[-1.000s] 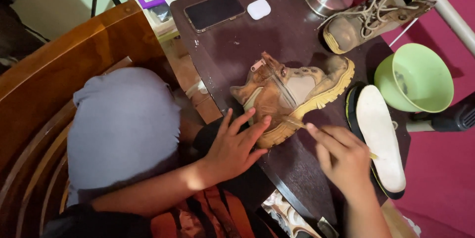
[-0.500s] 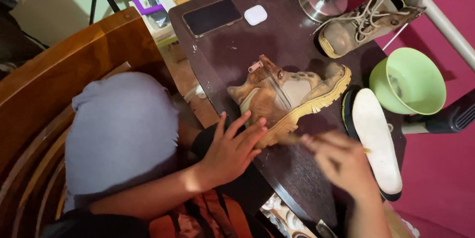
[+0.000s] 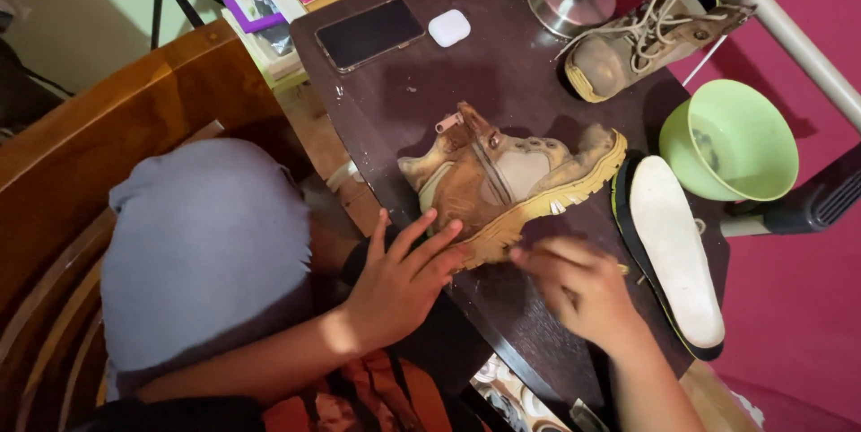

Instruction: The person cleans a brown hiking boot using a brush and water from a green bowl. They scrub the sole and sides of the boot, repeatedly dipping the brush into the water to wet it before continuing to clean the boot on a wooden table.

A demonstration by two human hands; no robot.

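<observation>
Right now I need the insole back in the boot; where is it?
In the head view, the insole lies on the table's right side, beside the boot, just below the green bowl and right of the right hand.

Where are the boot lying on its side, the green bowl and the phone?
boot (image 3: 502,185): head view, on its side panel.
green bowl (image 3: 744,109): head view, inner wall.
phone (image 3: 369,33): head view, middle of screen.

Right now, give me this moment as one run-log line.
left hand: flat on boot heel | right hand: blurred at boot sole edge | boot: on its side on table | insole: beside
</observation>
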